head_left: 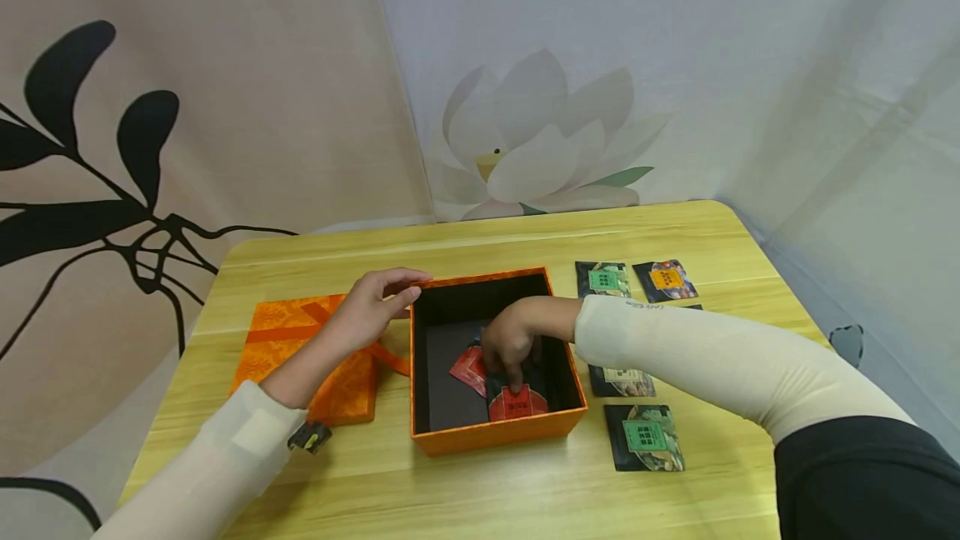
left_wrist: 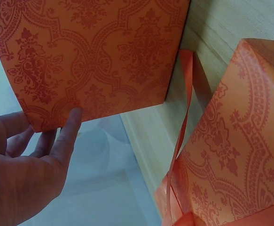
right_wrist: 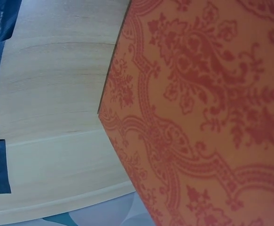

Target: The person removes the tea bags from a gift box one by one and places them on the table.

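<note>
An orange patterned box (head_left: 498, 437) with a dark inside stands uncovered on the table. My left hand (head_left: 378, 302) grips its far left corner; the left wrist view shows fingers (left_wrist: 68, 136) on the patterned wall. My right hand (head_left: 512, 336) reaches inside, pinching a black sachet (head_left: 519, 403) with a red label near the box's near wall. A red sachet (head_left: 470, 370) lies beside it on the box floor, partly covered by another packet. Some fingertips of the right hand are hidden. The right wrist view shows the box wall (right_wrist: 202, 113) but not the hand.
An orange lid-like box (head_left: 345, 390) with a ribbon (head_left: 390, 359) lies left of the box. Several sachets are on the right, including a green-labelled sachet (head_left: 645, 437) and an orange-labelled sachet (head_left: 666, 280); the right arm covers some. A curtain hangs behind the table (head_left: 465, 498).
</note>
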`<state>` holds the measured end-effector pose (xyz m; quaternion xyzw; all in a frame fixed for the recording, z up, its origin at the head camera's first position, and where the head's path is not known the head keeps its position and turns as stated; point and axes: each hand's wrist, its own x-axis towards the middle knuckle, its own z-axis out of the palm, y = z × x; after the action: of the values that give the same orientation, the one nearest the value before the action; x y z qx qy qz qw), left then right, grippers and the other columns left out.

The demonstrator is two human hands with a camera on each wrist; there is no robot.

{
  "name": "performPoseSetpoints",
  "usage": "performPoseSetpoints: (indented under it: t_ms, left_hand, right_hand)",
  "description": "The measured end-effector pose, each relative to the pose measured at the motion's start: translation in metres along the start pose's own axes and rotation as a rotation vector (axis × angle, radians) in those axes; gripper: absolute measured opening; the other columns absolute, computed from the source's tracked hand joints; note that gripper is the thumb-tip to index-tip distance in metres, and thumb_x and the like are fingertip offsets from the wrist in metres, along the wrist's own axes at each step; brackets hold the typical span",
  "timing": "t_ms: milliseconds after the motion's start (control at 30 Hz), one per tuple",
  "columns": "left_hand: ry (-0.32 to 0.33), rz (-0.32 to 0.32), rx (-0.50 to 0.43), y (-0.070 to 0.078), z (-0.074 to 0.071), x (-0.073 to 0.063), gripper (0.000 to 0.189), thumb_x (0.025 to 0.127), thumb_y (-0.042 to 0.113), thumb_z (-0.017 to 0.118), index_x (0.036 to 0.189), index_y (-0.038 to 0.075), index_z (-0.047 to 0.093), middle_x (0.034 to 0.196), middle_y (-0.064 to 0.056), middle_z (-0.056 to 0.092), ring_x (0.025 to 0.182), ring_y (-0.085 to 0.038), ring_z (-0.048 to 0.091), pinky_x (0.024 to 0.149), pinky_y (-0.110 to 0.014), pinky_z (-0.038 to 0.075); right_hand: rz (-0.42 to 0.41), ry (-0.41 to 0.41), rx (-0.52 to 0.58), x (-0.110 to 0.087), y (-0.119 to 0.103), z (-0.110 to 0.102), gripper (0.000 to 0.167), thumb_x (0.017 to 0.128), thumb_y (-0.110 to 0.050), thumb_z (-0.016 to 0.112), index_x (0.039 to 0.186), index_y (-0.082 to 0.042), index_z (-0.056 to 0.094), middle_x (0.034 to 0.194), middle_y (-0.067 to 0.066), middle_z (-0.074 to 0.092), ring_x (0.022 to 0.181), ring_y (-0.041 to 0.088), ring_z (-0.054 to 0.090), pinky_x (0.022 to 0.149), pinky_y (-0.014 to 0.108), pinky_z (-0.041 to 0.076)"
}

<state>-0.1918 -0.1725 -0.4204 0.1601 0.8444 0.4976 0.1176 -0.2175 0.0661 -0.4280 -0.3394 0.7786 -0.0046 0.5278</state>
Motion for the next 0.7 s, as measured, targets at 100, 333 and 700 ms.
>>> performPoseSetpoints:
  t_ms: [100,333,700]
  left_hand:
    - [-0.001,-0.002,0.000,-0.0003,0.0003,0.0002,0.033,0.108,0.010,0.055,0.139,0.005,0.064,0.137,-0.019,0.063,0.122,-0.041,0.061,0.093,-0.047,0.060]
    - [0.004,-0.004,0.000,-0.0005,0.0007,0.0000,0.033,0.108,0.011,0.055,0.139,0.005,0.064,0.137,-0.018,0.063,0.122,-0.041,0.061,0.094,-0.048,0.059]
    - [0.011,-0.001,0.017,-0.0006,0.0008,0.0005,0.033,0.108,0.011,0.055,0.139,0.005,0.064,0.136,-0.018,0.063,0.121,-0.037,0.062,0.094,-0.049,0.059]
  right_hand:
    - [-0.007,-0.003,-0.012,0.0003,-0.0003,0.0006,0.036,0.092,-0.014,0.080,0.127,-0.008,0.070,0.111,0.001,0.063,0.085,0.014,0.060,0.077,0.039,0.062]
    - [-0.042,-0.009,-0.019,0.0009,0.0006,0.0007,0.041,0.094,-0.014,0.077,0.134,-0.008,0.066,0.114,0.003,0.064,0.090,0.011,0.057,0.079,0.037,0.060]
    - [-0.155,-0.069,0.164,-0.0069,0.0057,-0.0066,0.012,0.099,-0.009,0.070,0.089,-0.014,0.066,0.085,-0.006,0.055,0.070,0.008,0.048,0.061,0.026,0.047]
